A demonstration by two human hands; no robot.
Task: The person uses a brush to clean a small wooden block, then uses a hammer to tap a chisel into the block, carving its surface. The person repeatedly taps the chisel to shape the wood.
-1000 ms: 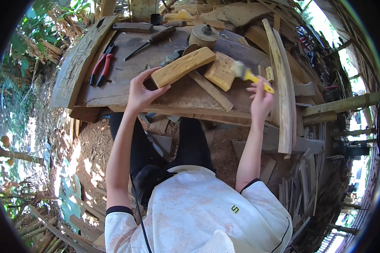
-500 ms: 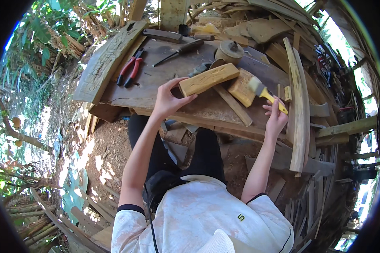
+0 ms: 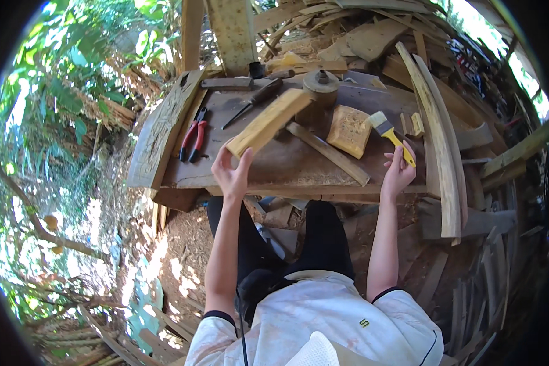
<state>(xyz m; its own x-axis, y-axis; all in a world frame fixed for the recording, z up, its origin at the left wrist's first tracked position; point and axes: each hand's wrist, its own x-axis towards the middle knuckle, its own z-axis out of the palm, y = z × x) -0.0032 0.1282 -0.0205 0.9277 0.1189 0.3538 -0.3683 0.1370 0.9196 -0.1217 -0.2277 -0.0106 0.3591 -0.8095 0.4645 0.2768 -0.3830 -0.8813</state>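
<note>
My left hand (image 3: 232, 171) grips the near end of a pale rectangular wooden block (image 3: 268, 122), tilted over the workbench (image 3: 247, 174). My right hand (image 3: 398, 166) holds a yellow-handled paintbrush (image 3: 389, 132), bristles upward, just right of a squarish yellowish wooden piece (image 3: 350, 130). A narrow wooden stick (image 3: 335, 157) lies diagonally on the bench between my hands. Red-handled pliers (image 3: 194, 134) lie at the left, with a dark-handled pointed tool (image 3: 253, 104) beyond them. A round lidded container (image 3: 321, 91) stands behind the block.
A weathered board (image 3: 155, 140) lines the bench's left end; long pale slats (image 3: 439, 158) lie along the right. Piled scrap wood (image 3: 372, 39) and an upright post (image 3: 229, 36) stand behind. A pole (image 3: 518, 152) juts at far right. Foliage is on the left.
The view has shifted, showing more behind the bench. My left hand has turned the block to a steeper diagonal and moved it left, away from the squarish piece. The brush is still in my right hand.
</note>
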